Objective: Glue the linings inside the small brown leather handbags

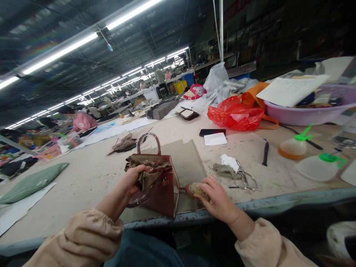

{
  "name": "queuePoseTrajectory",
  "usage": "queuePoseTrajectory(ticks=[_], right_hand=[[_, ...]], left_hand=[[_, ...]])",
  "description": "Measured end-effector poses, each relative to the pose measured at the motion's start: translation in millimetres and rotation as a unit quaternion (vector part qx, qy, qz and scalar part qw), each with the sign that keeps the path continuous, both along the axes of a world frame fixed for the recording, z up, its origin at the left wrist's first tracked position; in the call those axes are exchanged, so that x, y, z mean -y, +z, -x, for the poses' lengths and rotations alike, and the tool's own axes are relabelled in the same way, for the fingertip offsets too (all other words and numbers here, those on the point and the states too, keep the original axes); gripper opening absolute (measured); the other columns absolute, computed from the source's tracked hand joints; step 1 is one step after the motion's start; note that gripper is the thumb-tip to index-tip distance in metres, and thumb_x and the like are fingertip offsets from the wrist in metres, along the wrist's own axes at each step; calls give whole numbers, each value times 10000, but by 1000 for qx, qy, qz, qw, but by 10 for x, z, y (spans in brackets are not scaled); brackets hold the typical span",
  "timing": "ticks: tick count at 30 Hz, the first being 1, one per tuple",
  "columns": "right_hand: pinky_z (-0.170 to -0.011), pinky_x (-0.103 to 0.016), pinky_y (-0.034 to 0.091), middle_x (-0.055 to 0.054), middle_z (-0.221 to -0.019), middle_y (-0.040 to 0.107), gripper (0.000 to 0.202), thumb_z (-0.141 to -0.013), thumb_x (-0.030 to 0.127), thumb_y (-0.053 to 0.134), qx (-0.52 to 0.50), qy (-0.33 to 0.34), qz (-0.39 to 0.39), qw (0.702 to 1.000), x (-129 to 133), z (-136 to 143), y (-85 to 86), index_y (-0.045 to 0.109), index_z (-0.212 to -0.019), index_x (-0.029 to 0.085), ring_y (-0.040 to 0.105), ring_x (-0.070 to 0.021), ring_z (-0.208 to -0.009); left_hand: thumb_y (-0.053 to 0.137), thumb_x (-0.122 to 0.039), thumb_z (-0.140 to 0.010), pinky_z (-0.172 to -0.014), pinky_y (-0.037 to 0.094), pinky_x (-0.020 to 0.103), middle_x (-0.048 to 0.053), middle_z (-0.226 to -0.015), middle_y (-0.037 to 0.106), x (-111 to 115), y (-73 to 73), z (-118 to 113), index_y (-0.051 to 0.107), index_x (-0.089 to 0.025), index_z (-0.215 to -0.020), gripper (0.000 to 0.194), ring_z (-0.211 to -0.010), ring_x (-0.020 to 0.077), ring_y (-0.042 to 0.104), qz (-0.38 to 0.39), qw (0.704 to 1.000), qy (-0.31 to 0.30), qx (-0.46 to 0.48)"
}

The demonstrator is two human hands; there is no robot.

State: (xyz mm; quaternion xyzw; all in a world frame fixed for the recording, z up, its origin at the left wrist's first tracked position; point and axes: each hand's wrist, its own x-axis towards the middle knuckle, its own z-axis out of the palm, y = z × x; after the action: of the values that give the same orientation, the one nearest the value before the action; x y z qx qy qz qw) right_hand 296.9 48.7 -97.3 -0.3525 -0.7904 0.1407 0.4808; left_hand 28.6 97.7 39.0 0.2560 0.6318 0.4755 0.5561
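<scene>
A reddish-brown handbag (pixel 162 196) stands near the table's front edge, its upper handle wrapped in clear film. Olive-brown lining fabric (pixel 148 178) bulges out of its top. My left hand (pixel 136 178) is closed on this fabric at the bag's left side. In my right hand (pixel 213 194) is a small squeeze bottle (pixel 194 190) with a reddish collar; its thin tip points left and meets or nearly meets the bag's right side edge. Beneath the bag lies a grey-green sheet (pixel 189 159).
Scissors (pixel 246 180), a black tool (pixel 266 152), a phone (pixel 213 132) and two green-capped bottles (pixel 294 147) lie on the right. Behind them are a red plastic bag (pixel 236 114) and a purple basin (pixel 300 113). A green cushion-like piece (pixel 35 182) lies left. People work farther back.
</scene>
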Motion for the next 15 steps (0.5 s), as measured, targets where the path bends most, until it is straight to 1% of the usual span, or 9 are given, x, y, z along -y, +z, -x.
queuePoseTrajectory(ticks=[3, 6, 11, 15], right_hand=[[-731, -355, 459, -52, -890, 533, 121, -862, 161, 644, -2, 2, 21, 1000, 3, -3, -15, 560, -943, 193, 486, -210, -850], [-735, -361, 464, -53, -890, 532, 127, -867, 161, 638, -9, 3, 30, 1000, 5, 21, -42, 551, -953, 195, 488, -213, -854], [-730, -363, 459, -68, -924, 530, 160, -876, 158, 630, -13, -3, -14, 1000, -9, 40, -83, 543, -1006, 191, 473, -216, -864], [-746, -367, 458, -79, -957, 522, 205, -886, 147, 617, -27, -27, -48, 998, -17, 11, -84, 528, -1065, 190, 465, -216, -876]], left_hand=[[559, -28, -731, -547, 611, 321, 116, -683, 739, 2, -24, 13, 678, -72, -840, 167, -562, 216, 701, 3, 999, -30, 20], [571, -41, -719, -582, 618, 353, 131, -729, 744, 5, -38, 15, 680, -64, -869, 187, -604, 231, 709, 2, 998, -44, 37], [593, -30, -660, -535, 597, 292, 93, -652, 723, -4, -51, 5, 686, -62, -826, 193, -522, 191, 675, -2, 1000, -19, 14], [598, -46, -657, -536, 593, 289, 86, -644, 720, -38, -88, 36, 682, -76, -798, 167, -524, 188, 674, 2, 1000, -25, 11]])
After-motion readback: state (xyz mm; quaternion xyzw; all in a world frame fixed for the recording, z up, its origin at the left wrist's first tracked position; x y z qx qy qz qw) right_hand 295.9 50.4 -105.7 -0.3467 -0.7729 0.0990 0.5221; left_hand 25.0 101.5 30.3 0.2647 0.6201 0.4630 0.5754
